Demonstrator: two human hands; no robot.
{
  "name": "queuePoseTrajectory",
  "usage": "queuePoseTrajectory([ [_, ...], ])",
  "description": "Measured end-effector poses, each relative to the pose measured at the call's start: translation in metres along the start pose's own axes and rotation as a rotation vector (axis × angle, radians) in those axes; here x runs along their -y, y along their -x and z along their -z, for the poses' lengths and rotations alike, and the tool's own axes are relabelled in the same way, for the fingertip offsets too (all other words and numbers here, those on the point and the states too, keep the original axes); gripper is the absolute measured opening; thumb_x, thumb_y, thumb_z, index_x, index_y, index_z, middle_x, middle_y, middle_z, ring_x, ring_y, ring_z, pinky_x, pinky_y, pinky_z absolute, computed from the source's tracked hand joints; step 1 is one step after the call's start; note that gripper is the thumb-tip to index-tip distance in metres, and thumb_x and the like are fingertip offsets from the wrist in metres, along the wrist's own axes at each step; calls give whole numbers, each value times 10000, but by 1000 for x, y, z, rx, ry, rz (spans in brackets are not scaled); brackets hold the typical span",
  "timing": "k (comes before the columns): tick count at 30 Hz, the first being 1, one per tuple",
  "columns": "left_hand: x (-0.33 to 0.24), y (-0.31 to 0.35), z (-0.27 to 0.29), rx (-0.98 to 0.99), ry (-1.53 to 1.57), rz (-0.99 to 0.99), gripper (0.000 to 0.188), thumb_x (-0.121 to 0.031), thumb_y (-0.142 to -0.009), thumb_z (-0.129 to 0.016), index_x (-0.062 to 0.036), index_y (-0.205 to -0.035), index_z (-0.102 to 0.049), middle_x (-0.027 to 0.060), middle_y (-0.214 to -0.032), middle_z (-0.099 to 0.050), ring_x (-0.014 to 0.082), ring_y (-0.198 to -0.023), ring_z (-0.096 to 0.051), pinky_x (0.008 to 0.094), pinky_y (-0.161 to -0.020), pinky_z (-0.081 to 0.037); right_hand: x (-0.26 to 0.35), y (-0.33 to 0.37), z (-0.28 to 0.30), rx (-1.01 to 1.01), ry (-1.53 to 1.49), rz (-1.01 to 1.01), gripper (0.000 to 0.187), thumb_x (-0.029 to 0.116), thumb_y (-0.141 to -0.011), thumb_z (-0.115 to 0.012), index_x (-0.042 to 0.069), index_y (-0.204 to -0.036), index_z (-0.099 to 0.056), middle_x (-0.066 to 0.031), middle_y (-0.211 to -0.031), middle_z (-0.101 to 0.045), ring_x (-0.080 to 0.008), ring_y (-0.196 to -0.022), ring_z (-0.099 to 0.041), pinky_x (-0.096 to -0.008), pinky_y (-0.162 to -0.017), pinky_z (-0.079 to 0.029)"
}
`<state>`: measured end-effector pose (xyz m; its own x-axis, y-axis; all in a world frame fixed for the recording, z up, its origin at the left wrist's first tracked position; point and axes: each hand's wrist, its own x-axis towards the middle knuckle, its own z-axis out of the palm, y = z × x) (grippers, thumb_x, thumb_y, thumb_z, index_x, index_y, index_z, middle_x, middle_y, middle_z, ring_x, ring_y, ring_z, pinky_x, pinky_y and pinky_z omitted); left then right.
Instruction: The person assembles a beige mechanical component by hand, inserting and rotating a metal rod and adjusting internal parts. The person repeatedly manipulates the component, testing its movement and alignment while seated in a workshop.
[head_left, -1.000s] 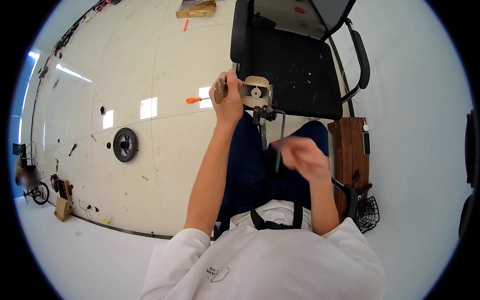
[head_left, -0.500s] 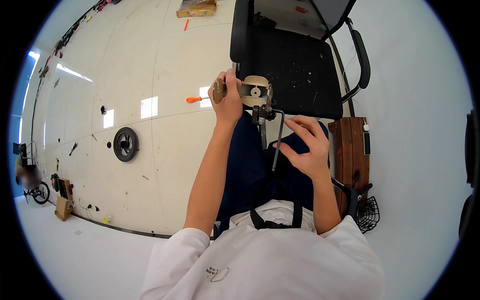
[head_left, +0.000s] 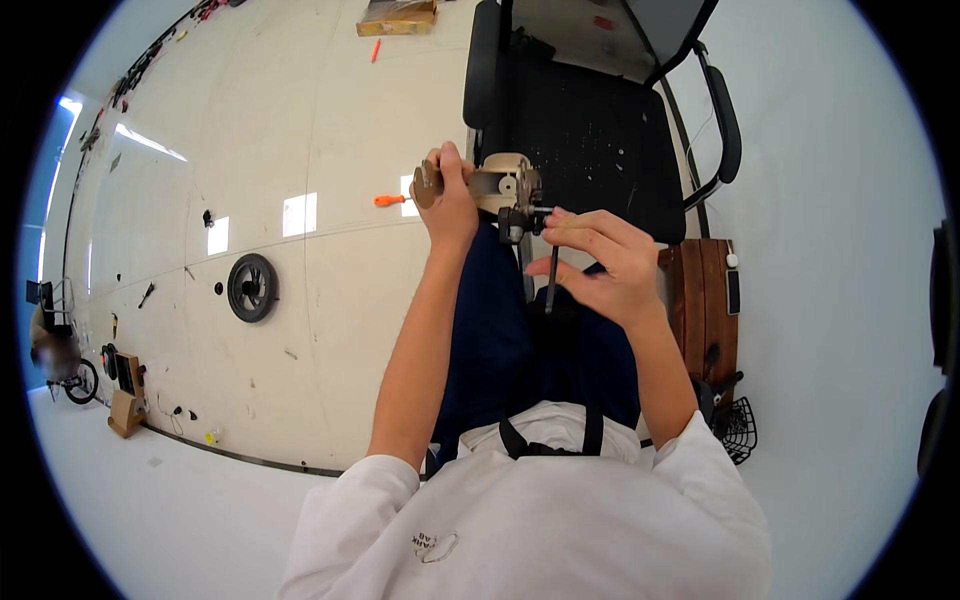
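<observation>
My left hand (head_left: 447,195) is wrapped around a tan metal part (head_left: 508,172) with a curved body and a small round boss, holding it above my knees. A black clamp-like piece (head_left: 513,226) sits at its lower right end. From there an L-shaped hex key (head_left: 552,282) sticks out, its long arm pointing down toward my lap. My right hand (head_left: 607,262) has its fingertips at the bend of the hex key and the thumb beside the long arm. Fingers partly hide the key's short end.
Ahead stands a black armchair (head_left: 585,160) with small loose bits on its seat. An orange-handled screwdriver (head_left: 388,201) and a black wheel (head_left: 251,288) lie on the floor at left. At right are a wooden box (head_left: 705,300) and a black wire basket (head_left: 737,430).
My right hand has moved up and left, its fingers closing in on the hex key's bend. The key's long arm has swung slightly. My left hand has shifted slightly left with the tan part.
</observation>
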<state>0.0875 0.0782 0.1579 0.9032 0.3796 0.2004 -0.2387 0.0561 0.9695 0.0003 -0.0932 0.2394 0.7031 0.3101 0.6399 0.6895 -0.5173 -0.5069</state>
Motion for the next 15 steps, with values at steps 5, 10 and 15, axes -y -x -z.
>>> queuePoseTrajectory([
  [5,-1,4,0,17,35,11,398,-262,-987,-477,-33,-663,-458,16,-594,-496,100,-584,-424,286,-590,-376,15,17,2,-70,-335,-407,378,126,-717,-765,20,-1060,-648,-142,-1064,-664,-268,-1001,-657,-362,-850,-543],
  [10,-5,8,-4,34,43,16,389,-244,-984,-491,-35,-658,-454,13,-595,-489,89,-583,-419,273,-579,-370,13,67,-3,-278,-1820,-1216,522,372,-935,-500,-43,-1252,-499,-201,-1157,-593,-326,-1044,-611,-419,-899,-502],
  [15,-8,15,-8,62,20,-40,383,-223,-984,-499,-41,-651,-445,6,-591,-473,78,-579,-417,258,-561,-358,55,9,5,-225,-1916,-1510,362,389,-988,-424,52,-906,-528,2,-650,-304,-130,-543,-386,-302,-518,-398],
])
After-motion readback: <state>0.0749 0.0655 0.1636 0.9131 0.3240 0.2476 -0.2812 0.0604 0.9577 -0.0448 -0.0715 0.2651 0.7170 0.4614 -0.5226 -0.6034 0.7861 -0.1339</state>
